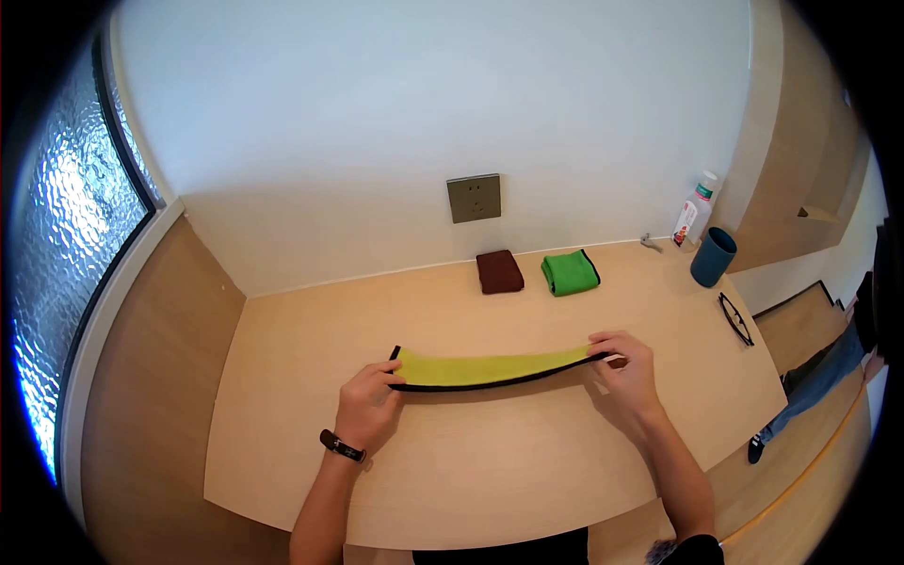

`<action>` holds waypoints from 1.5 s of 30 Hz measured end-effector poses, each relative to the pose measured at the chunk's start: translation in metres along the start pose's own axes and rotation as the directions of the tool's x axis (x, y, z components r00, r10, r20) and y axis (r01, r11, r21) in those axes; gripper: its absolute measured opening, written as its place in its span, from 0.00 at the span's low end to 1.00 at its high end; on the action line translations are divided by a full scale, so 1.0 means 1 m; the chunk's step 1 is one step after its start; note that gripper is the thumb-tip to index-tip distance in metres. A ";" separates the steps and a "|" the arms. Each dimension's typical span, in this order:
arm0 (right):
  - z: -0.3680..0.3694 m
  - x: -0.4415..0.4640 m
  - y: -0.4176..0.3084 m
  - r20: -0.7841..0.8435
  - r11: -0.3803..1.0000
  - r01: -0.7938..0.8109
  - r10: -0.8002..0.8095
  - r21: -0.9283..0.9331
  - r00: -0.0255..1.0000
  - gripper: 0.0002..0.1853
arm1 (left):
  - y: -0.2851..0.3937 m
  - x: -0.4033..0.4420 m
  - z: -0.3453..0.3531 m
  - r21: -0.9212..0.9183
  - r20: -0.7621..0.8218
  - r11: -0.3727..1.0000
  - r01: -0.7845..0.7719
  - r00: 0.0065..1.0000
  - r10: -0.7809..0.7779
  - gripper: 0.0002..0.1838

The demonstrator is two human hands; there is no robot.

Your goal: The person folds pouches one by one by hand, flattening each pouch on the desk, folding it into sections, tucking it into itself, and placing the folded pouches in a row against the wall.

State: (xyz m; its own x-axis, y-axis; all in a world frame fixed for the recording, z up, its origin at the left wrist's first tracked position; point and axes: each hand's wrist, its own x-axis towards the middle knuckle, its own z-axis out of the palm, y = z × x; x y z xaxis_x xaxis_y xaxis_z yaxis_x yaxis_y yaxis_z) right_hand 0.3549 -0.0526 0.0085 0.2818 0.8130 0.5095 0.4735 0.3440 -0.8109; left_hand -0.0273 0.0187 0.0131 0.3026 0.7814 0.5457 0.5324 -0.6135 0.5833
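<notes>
A yellow-green cloth with black edging is stretched in a long, narrow strip above the table, sagging slightly in the middle. My left hand pinches its left end; a dark wristband is on that wrist. My right hand grips the right end between thumb and fingers. Farther back on the table lie a folded dark brown cloth and, to its right, a folded green cloth with dark edging.
On the table's right side stand a white bottle and a dark teal cup, with black glasses nearby. A small grey object lies by the wall. A socket plate is on the wall. Another person stands at the far right.
</notes>
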 end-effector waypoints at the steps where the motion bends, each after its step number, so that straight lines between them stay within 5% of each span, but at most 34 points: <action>1: 0.003 -0.003 -0.004 0.075 0.984 -0.168 0.163 0.058 0.984 0.10 | 0.001 -0.001 0.002 -0.001 0.001 1.000 -0.005 1.000 0.005 0.06; 2: 0.004 -0.005 -0.008 0.159 0.937 -0.332 0.314 0.105 0.936 0.09 | 0.000 -0.003 0.008 -0.040 0.035 0.997 0.059 0.998 -0.058 0.06; 3: 0.004 -0.004 -0.017 0.157 0.938 -0.329 0.311 0.108 0.937 0.09 | -0.003 -0.004 0.012 -0.077 0.072 0.989 0.127 0.990 -0.122 0.06; 5: -0.001 0.002 -0.044 0.245 0.780 -0.561 0.508 0.277 0.826 0.08 | -0.002 0.000 0.008 0.003 0.068 0.998 0.057 0.996 -0.057 0.06; 7: -0.001 0.002 -0.027 0.240 0.784 -0.543 0.488 0.302 0.839 0.08 | 0.008 0.001 0.004 -0.113 0.161 0.889 0.444 0.891 -0.425 0.06; 8: -0.003 0.002 -0.021 0.238 0.787 -0.526 0.470 0.323 0.850 0.07 | 0.005 0.000 0.005 -0.113 0.164 0.889 0.444 0.891 -0.424 0.06; 10: -0.011 0.002 -0.016 0.244 0.793 -0.505 0.444 0.342 0.862 0.07 | -0.008 -0.004 0.003 -0.535 0.145 0.718 0.446 0.885 -0.442 0.08; 12: -0.012 0.001 -0.010 0.249 0.798 -0.482 0.416 0.361 0.875 0.07 | -0.017 -0.006 0.003 -0.581 0.147 0.718 0.384 0.917 -0.371 0.07; 14: -0.004 -0.002 0.006 0.103 0.878 -0.232 0.208 0.418 0.973 0.06 | -0.021 -0.006 0.007 -0.627 0.145 0.709 0.321 0.943 -0.299 0.07; 15: -0.001 -0.002 0.011 0.104 0.878 -0.234 0.209 0.417 0.972 0.06 | -0.021 -0.007 0.013 -0.597 0.030 0.774 0.209 0.971 -0.239 0.08; 17: 0.005 -0.003 0.015 -0.037 0.945 0.079 -0.070 0.318 0.997 0.07 | -0.016 -0.006 0.015 -0.553 -0.080 0.828 0.097 0.982 -0.169 0.08; 19: 0.001 -0.002 0.017 0.030 0.971 0.050 -0.058 0.234 0.998 0.07 | -0.009 -0.002 0.009 -0.062 -0.092 0.989 -0.132 0.988 0.126 0.07; 20: 0.000 -0.001 0.015 0.099 0.989 0.026 -0.041 0.146 0.994 0.08 | -0.007 -0.003 0.011 -0.062 -0.092 0.989 -0.132 0.988 0.126 0.07; 21: -0.002 -0.002 0.009 0.099 0.989 0.028 -0.043 0.147 0.994 0.08 | -0.004 -0.006 0.013 -0.050 0.024 0.996 0.077 0.997 -0.076 0.07; 22: -0.005 -0.004 -0.007 0.230 0.991 -0.129 0.136 -0.045 0.964 0.08 | -0.003 -0.008 0.014 -0.015 0.134 0.960 0.281 0.952 -0.276 0.06; 23: -0.006 -0.005 -0.016 0.318 0.934 -0.254 0.328 -0.252 0.890 0.09 | -0.005 -0.007 0.013 -0.014 0.133 0.960 0.280 0.952 -0.276 0.06; 25: -0.006 -0.006 -0.013 0.303 0.944 -0.204 0.281 -0.260 0.911 0.09 | -0.007 -0.005 0.013 0.164 0.176 0.986 0.010 0.984 -0.039 0.05; 28: -0.011 -0.004 -0.006 0.314 0.953 -0.048 0.146 -0.300 0.938 0.08 | 0.000 -0.003 0.008 0.216 0.162 0.974 -0.069 0.986 0.034 0.05; 34: -0.026 0.006 -0.030 0.462 0.870 -0.035 0.294 -0.491 0.837 0.08 | -0.010 -0.010 0.012 0.172 0.264 0.978 -0.115 0.962 0.067 0.06; 37: -0.004 -0.005 -0.035 0.300 0.881 -0.058 0.221 -0.470 0.928 0.12 | 0.013 -0.012 0.026 0.194 0.183 0.971 -0.139 0.978 0.104 0.15; 39: 0.022 -0.016 -0.043 0.379 0.883 0.305 -0.161 -0.358 0.911 0.18 | 0.017 -0.019 0.040 0.242 0.304 0.951 -0.194 0.946 0.115 0.20; 40: 0.034 -0.022 -0.044 0.379 0.885 0.301 -0.158 -0.356 0.912 0.18 | 0.018 -0.023 0.043 0.283 0.426 0.924 -0.256 0.897 0.117 0.25; 42: 0.051 -0.031 -0.039 0.627 0.765 0.500 -0.165 -0.406 0.761 0.29 | 0.020 -0.025 0.045 0.294 0.481 0.925 -0.241 0.874 0.075 0.27; 45: 0.053 -0.038 -0.020 0.712 0.748 0.503 -0.057 -0.434 0.699 0.33 | 0.021 -0.023 0.044 0.291 0.526 0.933 -0.212 0.850 0.029 0.29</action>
State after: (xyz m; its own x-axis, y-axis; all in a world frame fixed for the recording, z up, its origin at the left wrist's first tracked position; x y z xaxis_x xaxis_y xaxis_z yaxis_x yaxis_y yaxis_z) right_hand 0.2904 -0.0651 -0.0103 -0.4245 0.8836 0.1976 0.8576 0.4624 -0.2251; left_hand 0.0118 -0.0073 -0.0140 0.6886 0.7063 0.1642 0.6626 -0.7049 0.2530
